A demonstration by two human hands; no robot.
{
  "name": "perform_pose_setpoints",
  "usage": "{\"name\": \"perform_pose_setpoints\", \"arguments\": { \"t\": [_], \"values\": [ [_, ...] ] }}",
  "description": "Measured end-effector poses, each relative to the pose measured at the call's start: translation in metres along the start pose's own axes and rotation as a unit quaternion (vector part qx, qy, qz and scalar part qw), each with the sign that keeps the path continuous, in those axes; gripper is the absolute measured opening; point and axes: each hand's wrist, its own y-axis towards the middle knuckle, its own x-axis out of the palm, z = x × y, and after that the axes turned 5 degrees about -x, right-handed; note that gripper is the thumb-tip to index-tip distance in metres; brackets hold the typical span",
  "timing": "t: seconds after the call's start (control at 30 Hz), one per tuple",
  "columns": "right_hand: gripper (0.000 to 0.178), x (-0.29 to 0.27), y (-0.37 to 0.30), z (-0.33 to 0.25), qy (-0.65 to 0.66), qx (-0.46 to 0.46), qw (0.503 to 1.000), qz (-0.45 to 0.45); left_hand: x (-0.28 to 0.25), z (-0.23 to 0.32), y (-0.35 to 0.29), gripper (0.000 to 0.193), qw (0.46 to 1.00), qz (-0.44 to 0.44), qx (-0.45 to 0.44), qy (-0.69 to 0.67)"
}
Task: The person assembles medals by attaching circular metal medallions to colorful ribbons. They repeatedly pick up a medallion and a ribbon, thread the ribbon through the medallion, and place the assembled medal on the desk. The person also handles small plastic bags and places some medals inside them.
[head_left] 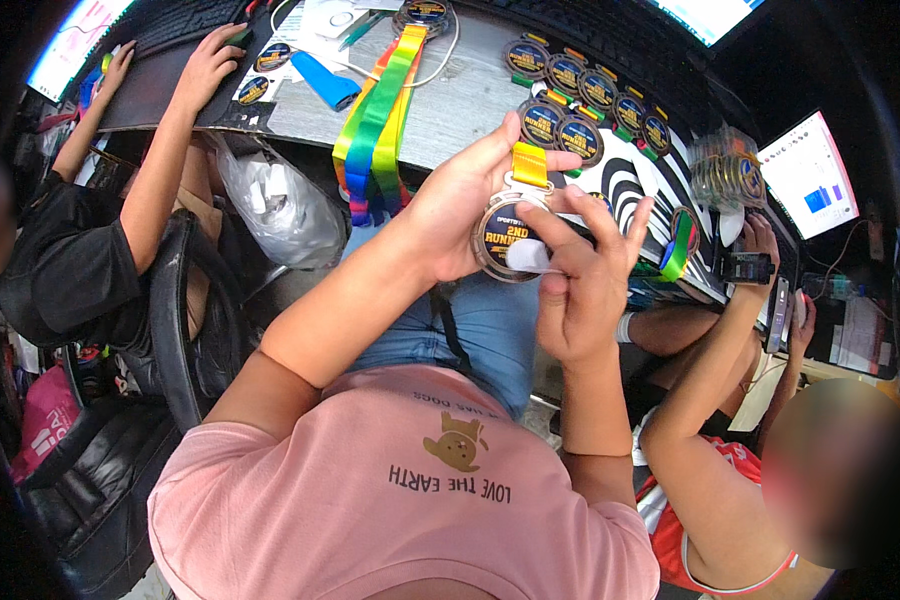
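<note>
Round dark medal with a gold rim and a short orange ribbon loop, held up in front of the chest, just short of the near edge of the grey wood-grain tabletop. Cupped from the left side by the left hand, thumb stretched up past the orange loop, fingers wrapped round the back of the rim. Pinched from the right by the right hand, thumb and forefinger closed on a small white sticker-like patch on the medal's face, other fingers fanned out loose.

Further out on that tabletop: a bundle of rainbow-striped ribbons draped over the near edge, just left of the medal. Two rows of matching round medals laid flat beyond it, toward the right. A clear-wrapped stack of more medals at the far right end. A blue flat plastic object to the far left of the ribbons.

Also around the table: one person's arm reaching onto the left end, another person's hands on a phone off the right end.
</note>
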Motion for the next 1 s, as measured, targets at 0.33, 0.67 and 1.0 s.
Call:
{"name": "perform_pose_setpoints", "arguments": {
  "t": [0.33,0.67,1.0],
  "values": [
    [0.02,-0.01,-0.016,0.002,0.031,-0.011,0.999,-0.027,-0.008,0.016,-0.003,0.072,0.999,-0.012,0.027,0.023],
    [0.026,0.013,-0.003,-0.004,0.077,0.015,0.997,0.026,0.023,-0.006,-0.007,0.064,0.967,0.208,0.02,0.147],
    [0.017,0.031,-0.031,0.006,0.223,0.257,0.94,0.011,-0.025,-0.034,-0.038,0.043,0.739,0.216,0.088,0.632]
  ]
}}
